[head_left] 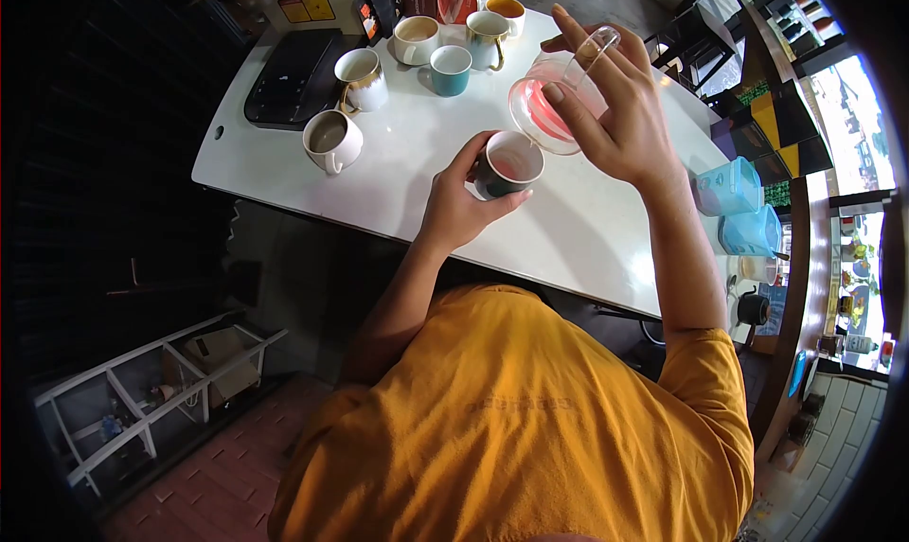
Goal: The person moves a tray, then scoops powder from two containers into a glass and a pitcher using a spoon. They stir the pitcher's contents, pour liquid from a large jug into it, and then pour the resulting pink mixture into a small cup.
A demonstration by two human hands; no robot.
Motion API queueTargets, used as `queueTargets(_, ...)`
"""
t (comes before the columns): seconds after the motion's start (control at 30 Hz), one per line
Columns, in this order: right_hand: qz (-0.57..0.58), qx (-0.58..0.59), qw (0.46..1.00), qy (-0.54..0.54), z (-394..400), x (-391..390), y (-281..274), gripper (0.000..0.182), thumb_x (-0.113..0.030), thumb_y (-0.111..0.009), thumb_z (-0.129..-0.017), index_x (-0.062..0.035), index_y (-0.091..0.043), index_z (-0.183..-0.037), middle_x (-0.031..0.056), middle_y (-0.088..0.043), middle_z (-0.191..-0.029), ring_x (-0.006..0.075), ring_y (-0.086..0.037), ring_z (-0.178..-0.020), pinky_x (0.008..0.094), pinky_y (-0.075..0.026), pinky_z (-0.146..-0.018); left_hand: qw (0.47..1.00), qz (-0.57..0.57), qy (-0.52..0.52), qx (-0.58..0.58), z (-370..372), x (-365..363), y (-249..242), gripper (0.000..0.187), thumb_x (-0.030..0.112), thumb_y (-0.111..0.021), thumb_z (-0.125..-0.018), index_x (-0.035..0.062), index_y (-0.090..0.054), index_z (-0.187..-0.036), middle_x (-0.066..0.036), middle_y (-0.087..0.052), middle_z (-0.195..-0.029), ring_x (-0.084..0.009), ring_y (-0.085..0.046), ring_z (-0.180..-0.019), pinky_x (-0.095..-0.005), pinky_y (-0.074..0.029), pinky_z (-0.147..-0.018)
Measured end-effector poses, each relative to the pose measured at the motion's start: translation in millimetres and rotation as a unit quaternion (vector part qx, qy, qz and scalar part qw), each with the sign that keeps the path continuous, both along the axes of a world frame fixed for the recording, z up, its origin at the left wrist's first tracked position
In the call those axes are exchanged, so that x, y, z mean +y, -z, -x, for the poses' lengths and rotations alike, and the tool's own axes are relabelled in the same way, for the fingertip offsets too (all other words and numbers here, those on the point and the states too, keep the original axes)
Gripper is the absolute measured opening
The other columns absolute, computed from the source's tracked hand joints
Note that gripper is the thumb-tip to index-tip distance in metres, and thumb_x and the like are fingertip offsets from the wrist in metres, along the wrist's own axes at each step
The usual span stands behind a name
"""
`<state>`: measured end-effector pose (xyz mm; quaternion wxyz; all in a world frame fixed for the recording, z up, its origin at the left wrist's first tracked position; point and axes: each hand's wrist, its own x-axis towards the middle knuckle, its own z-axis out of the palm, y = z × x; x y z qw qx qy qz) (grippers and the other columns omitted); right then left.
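Glass pitcher (549, 106) tilted over cup (508, 163)

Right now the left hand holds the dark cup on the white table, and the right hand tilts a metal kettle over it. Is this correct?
Not quite. In the head view the right hand tilts a clear glass pitcher with pink liquid, not a metal kettle. The left hand does hold the dark cup on the white table.
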<state>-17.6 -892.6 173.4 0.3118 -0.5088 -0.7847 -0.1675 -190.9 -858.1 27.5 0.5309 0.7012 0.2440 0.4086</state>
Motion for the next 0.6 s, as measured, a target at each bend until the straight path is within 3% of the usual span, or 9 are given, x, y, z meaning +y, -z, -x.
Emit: queueTargets(0.6,-0.003,-0.008,1.0,-0.008,3.8,-7.6,-3.4,0.054,-0.023,-0.06,-0.083,0.0008,-0.048,-0.131,0.0124,-0.066,-0.103,0.0293,-0.055,-0.096,0.0424,-0.033,-0.097,1.0,0.008,-0.002,-0.008,0.7,-6.8,-0.2,0.065,0.019,-0.08,-0.068,0.0032,-0.048,-0.122,-0.009,-0.062,-0.102,-0.0161,-0.061,-0.09,-0.0293,-0.048,-0.08)
